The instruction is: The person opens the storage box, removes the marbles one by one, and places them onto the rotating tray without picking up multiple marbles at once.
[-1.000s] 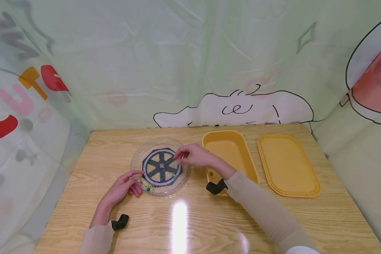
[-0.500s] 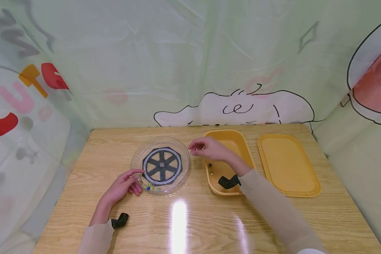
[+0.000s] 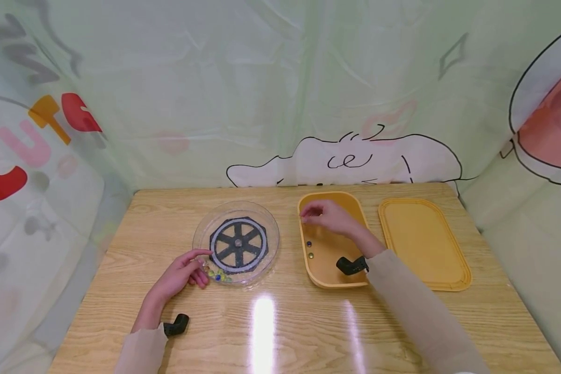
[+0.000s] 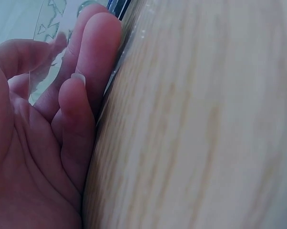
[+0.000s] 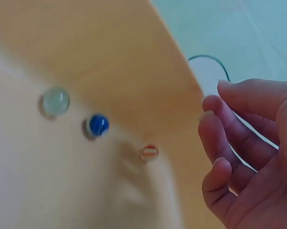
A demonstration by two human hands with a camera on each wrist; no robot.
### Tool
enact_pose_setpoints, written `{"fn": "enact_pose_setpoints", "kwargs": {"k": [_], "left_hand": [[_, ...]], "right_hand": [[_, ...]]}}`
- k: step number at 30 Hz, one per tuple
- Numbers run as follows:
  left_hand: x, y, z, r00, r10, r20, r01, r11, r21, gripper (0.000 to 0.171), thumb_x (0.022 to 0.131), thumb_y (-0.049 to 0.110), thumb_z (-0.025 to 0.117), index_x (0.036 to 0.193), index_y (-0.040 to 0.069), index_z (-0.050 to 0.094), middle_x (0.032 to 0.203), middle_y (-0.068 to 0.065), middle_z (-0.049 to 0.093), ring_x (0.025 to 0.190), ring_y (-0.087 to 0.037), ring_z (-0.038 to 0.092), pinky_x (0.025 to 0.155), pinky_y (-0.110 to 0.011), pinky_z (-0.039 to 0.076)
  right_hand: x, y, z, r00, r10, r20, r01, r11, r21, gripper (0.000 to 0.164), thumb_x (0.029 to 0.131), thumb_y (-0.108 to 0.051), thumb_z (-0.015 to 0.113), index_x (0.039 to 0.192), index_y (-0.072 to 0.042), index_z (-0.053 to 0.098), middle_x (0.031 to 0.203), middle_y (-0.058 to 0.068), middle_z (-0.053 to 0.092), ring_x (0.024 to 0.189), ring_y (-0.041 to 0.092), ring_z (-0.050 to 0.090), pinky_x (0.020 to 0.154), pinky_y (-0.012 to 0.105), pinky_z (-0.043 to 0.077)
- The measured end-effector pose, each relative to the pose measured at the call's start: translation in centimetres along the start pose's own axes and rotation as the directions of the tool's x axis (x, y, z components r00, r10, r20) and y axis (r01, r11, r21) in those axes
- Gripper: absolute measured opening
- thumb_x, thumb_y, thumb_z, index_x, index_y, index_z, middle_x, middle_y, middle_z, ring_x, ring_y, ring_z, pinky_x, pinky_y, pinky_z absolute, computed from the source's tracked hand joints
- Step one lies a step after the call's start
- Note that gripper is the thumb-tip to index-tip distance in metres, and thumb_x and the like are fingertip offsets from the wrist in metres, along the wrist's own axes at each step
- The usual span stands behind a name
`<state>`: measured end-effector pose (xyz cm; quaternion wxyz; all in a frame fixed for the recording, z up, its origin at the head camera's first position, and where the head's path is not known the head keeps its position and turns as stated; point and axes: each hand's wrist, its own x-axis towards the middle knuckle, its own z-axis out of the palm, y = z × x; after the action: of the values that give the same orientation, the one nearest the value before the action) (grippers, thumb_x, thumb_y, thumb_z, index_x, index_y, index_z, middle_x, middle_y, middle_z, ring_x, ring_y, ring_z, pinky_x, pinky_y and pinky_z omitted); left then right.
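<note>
A clear round dish point(image 3: 271, 259) with a dark six-spoked wheel pattern point(image 3: 238, 244) stands left of centre. Several marbles point(image 3: 218, 277) are gathered at its near left edge. My left hand point(image 3: 179, 272) holds the dish's rim there, one digit reaching over the wall and the lower fingers outside, close to the table. Over the left wall of a yellow bin point(image 3: 341, 283) is my right hand point(image 3: 329, 217), fingers bent loosely, nothing visible between thumb and fingertips. On the bin's floor, the right wrist view has a pale green marble point(image 5: 56, 101), a blue marble point(image 5: 98, 125) and a red-striped marble point(image 5: 149, 152).
A yellow lid point(image 3: 425, 244) lies flat to the right of the bin. Everything rests on a wood-grain table point(image 3: 215, 332) with a printed curtain point(image 3: 205, 104) behind it. Each wrist wears a black camera mount point(image 3: 350, 266).
My right hand has moved right, from above the dish to over the bin. Small marbles in the dish have rolled to its near edge. My left hand stays in place.
</note>
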<state>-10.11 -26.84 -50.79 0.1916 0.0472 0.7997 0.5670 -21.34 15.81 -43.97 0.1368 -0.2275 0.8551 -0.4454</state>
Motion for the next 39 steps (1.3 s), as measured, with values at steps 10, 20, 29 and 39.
{"fn": "enact_pose_setpoints", "kwargs": {"k": [10,20,29,39], "left_hand": [[0.0,-0.1,0.0,1.000,-0.007,0.000,0.007,1.000,-0.010,0.035,0.109,0.023,0.042,0.139,0.009,0.052,0.082,-0.014,0.069,0.069,-0.029,0.069,0.061,-0.030,0.050],[-0.1,0.0,-0.1,1.000,0.006,-0.005,-0.006,1.000,0.008,0.036,0.108,0.025,0.042,0.139,0.009,0.053,0.082,-0.015,0.069,0.069,-0.029,0.069,0.062,-0.029,0.050],[0.0,-0.2,0.0,1.000,0.006,0.004,-0.006,1.000,-0.011,0.036,0.108,0.025,0.043,0.140,0.011,0.052,0.083,-0.015,0.069,0.070,-0.029,0.069,0.062,-0.029,0.050],[-0.2,-0.3,0.0,1.000,0.010,0.004,-0.010,1.000,-0.018,0.036,0.109,0.023,0.042,0.141,0.010,0.051,0.083,-0.014,0.069,0.069,-0.029,0.069,0.062,-0.030,0.050]], "right_hand": [[1.0,1.9,-0.1,0.998,0.066,-0.016,-0.067,0.992,-0.108,0.021,0.090,-0.009,0.071,0.111,-0.003,0.072,0.100,0.007,0.070,0.081,0.019,0.061,0.071,0.031,0.049],[2.1,2.9,1.0,0.995,0.093,0.025,-0.085,0.974,-0.212,0.025,0.086,-0.006,0.072,0.111,-0.001,0.072,0.100,0.006,0.070,0.091,0.021,0.062,0.084,0.037,0.051],[2.2,2.6,1.8,0.994,0.111,0.021,-0.101,0.961,-0.258,0.014,0.086,-0.003,0.074,0.099,-0.003,0.071,0.089,0.003,0.067,0.083,0.019,0.058,0.081,0.034,0.049],[2.4,2.8,1.4,0.994,0.109,0.008,-0.103,0.959,-0.265,0.011,0.086,-0.006,0.074,0.097,-0.007,0.073,0.089,0.000,0.069,0.082,0.018,0.059,0.080,0.033,0.049]]}}
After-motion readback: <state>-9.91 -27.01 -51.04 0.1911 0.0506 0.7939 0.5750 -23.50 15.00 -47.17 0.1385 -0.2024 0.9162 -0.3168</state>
